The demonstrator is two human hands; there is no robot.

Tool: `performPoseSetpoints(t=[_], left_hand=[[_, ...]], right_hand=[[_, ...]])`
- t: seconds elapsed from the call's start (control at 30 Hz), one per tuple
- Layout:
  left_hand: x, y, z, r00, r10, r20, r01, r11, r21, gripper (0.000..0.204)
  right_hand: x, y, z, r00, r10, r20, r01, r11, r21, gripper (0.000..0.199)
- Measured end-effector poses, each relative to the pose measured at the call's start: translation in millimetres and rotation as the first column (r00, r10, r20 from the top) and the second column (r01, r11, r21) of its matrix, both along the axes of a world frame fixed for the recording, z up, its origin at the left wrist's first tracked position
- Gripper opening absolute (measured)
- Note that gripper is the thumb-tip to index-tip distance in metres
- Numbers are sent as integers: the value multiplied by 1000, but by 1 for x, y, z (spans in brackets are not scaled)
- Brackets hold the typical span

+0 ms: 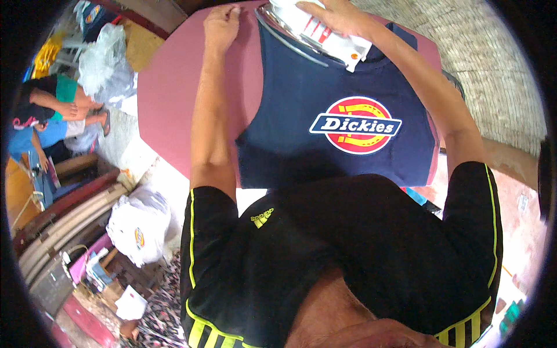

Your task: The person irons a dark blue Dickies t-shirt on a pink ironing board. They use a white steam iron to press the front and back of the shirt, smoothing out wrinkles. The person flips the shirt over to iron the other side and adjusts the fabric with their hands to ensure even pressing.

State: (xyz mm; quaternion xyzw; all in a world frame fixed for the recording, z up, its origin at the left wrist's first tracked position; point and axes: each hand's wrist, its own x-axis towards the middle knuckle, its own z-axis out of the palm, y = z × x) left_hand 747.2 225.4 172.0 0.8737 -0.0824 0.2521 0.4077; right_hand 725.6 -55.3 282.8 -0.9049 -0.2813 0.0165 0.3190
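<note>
Navy garment (284, 133) is found spread on a dull pink board (168, 110), beneath the right-hand grip and extending from it toward the wearer's body. A white iron (318, 36), identified from its bright curved edge, is held by the right hand (339, 18); the fingers appear wrapped around its upper part. The left hand (220, 26) is placed left of that grip, on the board beside the cloth, with fingers partly curled; whether anything is pinched there cannot be told.

Pressing is judged to be the step in hand. The iron is best slid flat, with even pressure, and not parked in one place. The cloth should be smoothed ahead of the edge, and the left fingers should be held clear of the hot side. Caution is advised at the round emblem (355, 124), nearer the body than the grip, as a printed surface could be marked by direct heat.

The iron's top and part of the right hand are cut off by the upper border. The sole is hidden, so full contact is not confirmed. The garment's near edge is partly covered by the black shirt (342, 232)
</note>
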Motion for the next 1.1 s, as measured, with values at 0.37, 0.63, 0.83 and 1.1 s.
performPoseSetpoints(t=[0.37,0.63,0.83,1.1], left_hand=[[-312,-37,32,745,561,-361,-438,819,370,38],[-317,-58,6,692,687,-224,-674,725,141,25],[-316,-60,-1,677,715,-173,-719,693,53,26],[-325,-53,-4,735,666,-127,-677,732,-75,23]], right_hand=[[27,11,18,946,303,-115,-313,947,-79,40],[31,3,43,507,856,-102,-847,471,-247,30],[-1,31,32,264,963,-52,-940,244,-236,28],[-64,70,28,287,958,-10,-936,278,-217,29]])
